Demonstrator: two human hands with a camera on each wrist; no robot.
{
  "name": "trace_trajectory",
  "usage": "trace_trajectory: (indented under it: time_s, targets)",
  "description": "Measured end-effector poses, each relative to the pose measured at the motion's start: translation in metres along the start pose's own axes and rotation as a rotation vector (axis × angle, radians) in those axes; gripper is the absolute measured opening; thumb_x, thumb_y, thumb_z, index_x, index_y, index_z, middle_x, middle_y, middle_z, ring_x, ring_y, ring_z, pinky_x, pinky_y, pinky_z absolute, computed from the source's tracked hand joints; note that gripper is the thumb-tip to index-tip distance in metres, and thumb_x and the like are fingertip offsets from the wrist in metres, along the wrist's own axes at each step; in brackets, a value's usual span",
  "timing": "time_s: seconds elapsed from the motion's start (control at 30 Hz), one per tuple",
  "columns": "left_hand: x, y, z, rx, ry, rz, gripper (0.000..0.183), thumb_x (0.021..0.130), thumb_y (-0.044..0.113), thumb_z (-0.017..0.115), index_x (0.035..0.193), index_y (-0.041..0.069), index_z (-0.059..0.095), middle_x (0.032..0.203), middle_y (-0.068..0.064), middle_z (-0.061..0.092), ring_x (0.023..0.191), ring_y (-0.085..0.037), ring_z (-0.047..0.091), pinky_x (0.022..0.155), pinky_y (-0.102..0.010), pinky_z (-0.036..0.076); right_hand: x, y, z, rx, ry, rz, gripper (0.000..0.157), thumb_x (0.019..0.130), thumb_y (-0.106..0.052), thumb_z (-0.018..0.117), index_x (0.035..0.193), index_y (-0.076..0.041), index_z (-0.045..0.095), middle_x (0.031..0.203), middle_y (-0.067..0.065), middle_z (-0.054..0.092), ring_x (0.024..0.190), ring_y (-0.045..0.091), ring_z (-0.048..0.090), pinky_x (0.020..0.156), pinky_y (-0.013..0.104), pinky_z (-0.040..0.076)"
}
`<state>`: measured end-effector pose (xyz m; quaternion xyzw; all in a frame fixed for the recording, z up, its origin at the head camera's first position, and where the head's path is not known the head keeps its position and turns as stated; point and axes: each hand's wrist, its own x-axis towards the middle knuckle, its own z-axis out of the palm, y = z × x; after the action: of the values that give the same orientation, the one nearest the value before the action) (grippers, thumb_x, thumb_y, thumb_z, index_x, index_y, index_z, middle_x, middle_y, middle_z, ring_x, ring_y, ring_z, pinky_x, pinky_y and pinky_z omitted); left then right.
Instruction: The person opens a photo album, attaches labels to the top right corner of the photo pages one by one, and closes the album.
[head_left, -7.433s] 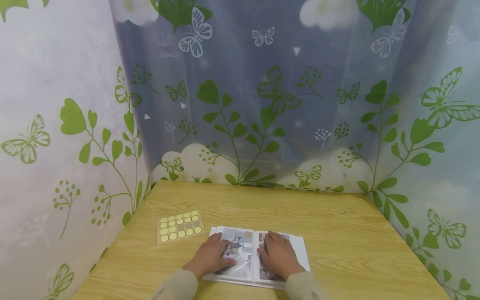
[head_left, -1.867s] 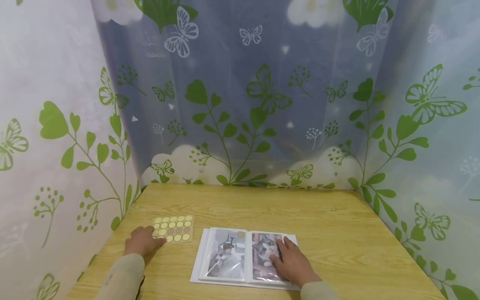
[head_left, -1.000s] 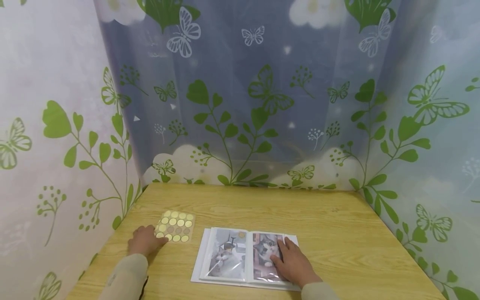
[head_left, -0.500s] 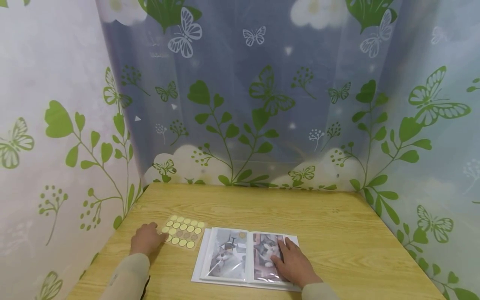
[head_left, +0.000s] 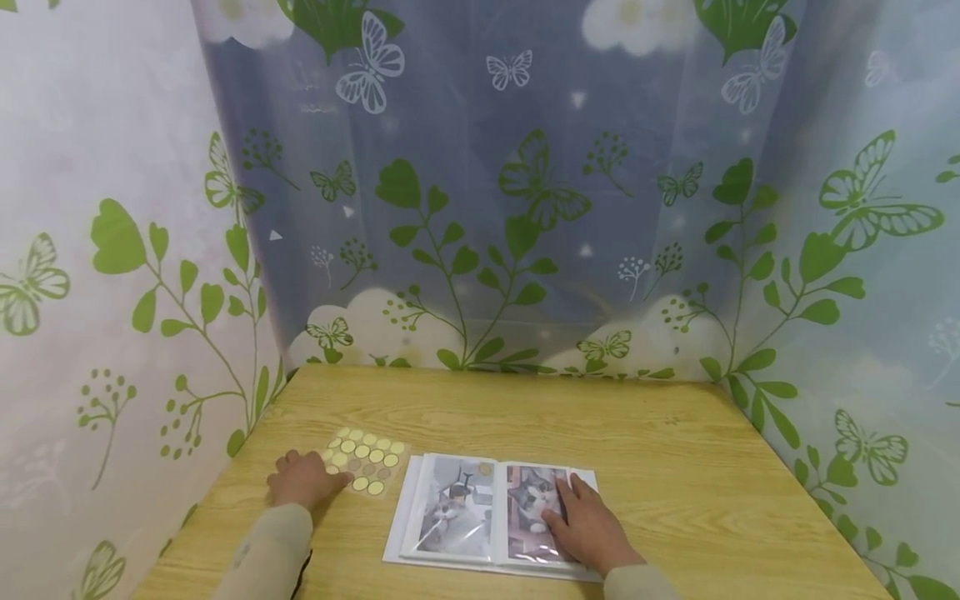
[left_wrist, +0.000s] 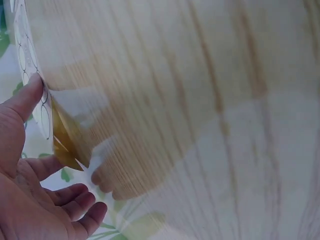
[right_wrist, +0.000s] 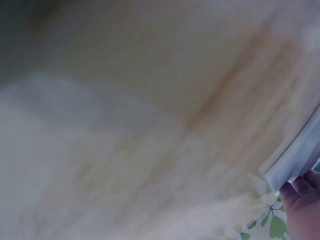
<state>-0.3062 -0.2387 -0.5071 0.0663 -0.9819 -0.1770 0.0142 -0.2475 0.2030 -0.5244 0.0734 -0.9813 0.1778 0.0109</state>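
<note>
Sticker sheet pinched by left hand; right hand rests straight-fingered on album.

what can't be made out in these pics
Head: part of the right photo, under the right hand.
Head: part of the sticker sheet's left side, behind the left hand.
Left wrist: the sheet's rest, cut by the top edge.
Right wrist: most of the album, cut by the right edge.

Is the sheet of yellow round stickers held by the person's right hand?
No, the left hand pinches the sticker sheet, while the right hand rests on the open photo album.
</note>
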Motion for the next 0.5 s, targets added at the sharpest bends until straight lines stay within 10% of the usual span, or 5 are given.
trace_trajectory:
  time_s: [0.5]
  targets:
    - [0.0077, 0.0072, -0.0052, -0.349, -0.017, 0.029, 0.061, 0.085, 0.013, 0.07, 0.131, -0.016, 0.042, 0.12, -0.037, 0.057, 0.108, -0.052, 0.056, 0.092, -0.06, 0.046, -0.0022, -0.0035, -0.003, -0.005, 0.008, 0.004, 0.064, 0.098, -0.039, 0.057, 0.142, 0.005, 0.047, 0.148, 0.032, 0.037, 0.136, 0.048, 0.037, 0.11, 0.058, 0.034]
